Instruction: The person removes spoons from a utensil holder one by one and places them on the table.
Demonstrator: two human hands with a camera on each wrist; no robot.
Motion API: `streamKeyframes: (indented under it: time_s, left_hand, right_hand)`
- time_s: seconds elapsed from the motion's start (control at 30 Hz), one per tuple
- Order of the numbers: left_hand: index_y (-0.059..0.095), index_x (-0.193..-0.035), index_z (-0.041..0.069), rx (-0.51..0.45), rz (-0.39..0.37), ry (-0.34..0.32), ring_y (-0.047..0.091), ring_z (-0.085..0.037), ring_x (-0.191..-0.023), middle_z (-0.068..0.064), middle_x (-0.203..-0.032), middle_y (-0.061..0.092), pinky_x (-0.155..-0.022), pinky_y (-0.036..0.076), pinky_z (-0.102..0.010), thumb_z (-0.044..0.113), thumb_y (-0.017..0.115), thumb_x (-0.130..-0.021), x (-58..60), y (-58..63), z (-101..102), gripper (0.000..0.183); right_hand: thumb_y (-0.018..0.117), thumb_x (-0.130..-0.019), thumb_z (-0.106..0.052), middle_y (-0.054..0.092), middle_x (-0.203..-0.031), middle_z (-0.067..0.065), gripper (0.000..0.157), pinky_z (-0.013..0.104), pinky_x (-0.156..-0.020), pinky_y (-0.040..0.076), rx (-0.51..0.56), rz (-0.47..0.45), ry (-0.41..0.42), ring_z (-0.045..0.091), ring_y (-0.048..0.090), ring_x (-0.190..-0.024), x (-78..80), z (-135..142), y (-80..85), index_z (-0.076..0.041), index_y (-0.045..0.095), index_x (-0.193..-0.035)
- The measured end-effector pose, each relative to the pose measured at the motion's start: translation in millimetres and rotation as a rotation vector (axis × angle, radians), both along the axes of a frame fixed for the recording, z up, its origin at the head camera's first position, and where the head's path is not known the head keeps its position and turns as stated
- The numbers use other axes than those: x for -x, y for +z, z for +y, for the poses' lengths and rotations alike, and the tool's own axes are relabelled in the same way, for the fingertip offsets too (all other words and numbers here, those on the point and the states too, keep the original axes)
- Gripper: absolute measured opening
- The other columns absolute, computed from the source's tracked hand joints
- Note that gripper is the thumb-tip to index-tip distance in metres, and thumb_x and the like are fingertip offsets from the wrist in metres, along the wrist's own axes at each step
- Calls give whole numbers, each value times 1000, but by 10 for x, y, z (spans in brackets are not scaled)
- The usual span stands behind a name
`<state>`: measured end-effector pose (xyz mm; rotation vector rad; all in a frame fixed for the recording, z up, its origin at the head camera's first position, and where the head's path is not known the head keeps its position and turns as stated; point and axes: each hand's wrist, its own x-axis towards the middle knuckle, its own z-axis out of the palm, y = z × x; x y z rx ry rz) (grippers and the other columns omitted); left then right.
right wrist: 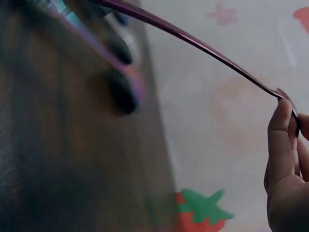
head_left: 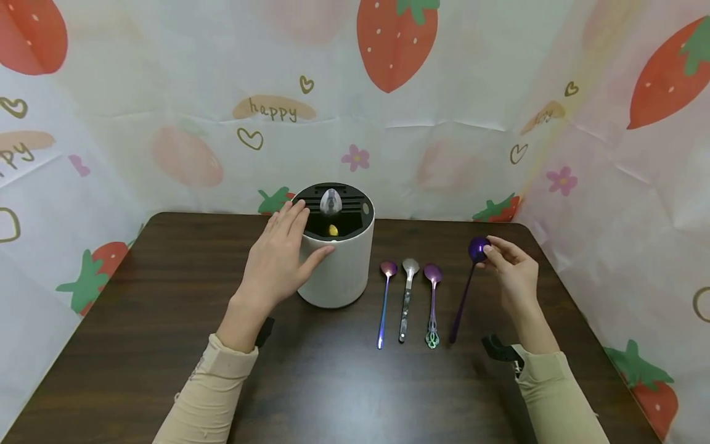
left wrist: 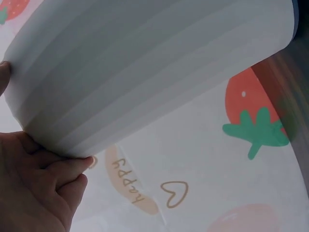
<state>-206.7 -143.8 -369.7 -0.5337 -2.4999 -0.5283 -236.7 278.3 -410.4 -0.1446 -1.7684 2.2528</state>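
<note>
My right hand [head_left: 513, 271] pinches a dark purple spoon [head_left: 465, 302] by its bowl, between thumb and fingers. The handle points down toward the table and toward me; in the right wrist view this spoon [right wrist: 193, 42] slants across the top. My left hand [head_left: 277, 256] rests on the left of a white ribbed utensil holder [head_left: 338, 277], its fingers straight along the black slotted top and its thumb across the front. A shiny silver spoon bowl [head_left: 331, 202] stands up from the top, and a small yellow rounded piece [head_left: 333, 230] shows in the opening.
Between the holder and my right hand lie a pink-and-blue spoon [head_left: 383, 308], a silver spoon [head_left: 407, 302] and a purple spoon with an openwork green handle end [head_left: 432, 308], side by side. The dark wooden table [head_left: 333, 388] meets a strawberry-print cloth [head_left: 388, 142] behind and at the sides.
</note>
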Motion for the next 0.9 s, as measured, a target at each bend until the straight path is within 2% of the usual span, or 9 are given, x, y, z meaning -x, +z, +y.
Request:
streamKeyframes:
  time_s: [0.2, 0.33, 0.57, 0.77, 0.9]
  left_hand:
    - [46, -152, -6, 3, 4, -8, 32, -37, -154, -21, -160, 43, -127, 24, -49, 52, 67, -98, 7, -3, -6, 82]
    - [46, -151, -6, 1, 14, -9, 33, -38, -153, -21, -160, 44, -127, 25, -50, 51, 68, -98, 12, -1, -5, 81]
    - [46, -152, -6, 7, -1, -1, 33, -38, -153, -21, -160, 44, -127, 25, -49, 51, 67, -99, 4, 12, -10, 81]
    - [44, -153, -5, 16, -37, 6, 30, -37, -154, -20, -161, 42, -128, 23, -49, 54, 65, -99, -9, 33, -7, 83]
    - [43, -154, -5, 17, -56, 5, 29, -37, -155, -20, -162, 41, -128, 22, -49, 54, 64, -100, -11, 41, -7, 83]
  right_hand:
    - [72, -97, -3, 70, -90, -2, 23, 28, -74, 64, -65, -136, 55, 12, 72, -72, 102, 58, -228, 0, 73, -119]
    - [71, -98, -3, 72, -89, -3, 27, 26, -75, 64, -107, -161, 86, 11, 73, -72, 175, 81, -315, 7, 69, -123]
    - [67, -101, -2, 74, -85, -5, 45, 24, -73, 63, -229, -203, 148, 7, 73, -72, 305, 97, -447, 21, 53, -137]
    - [65, -102, -2, 72, -84, -6, 48, 22, -73, 62, -307, -247, 190, 5, 72, -71, 378, 129, -544, 22, 49, -141]
    - [64, -102, -2, 71, -84, -7, 48, 21, -73, 62, -319, -273, 211, 5, 72, -70, 420, 138, -584, 22, 48, -141]
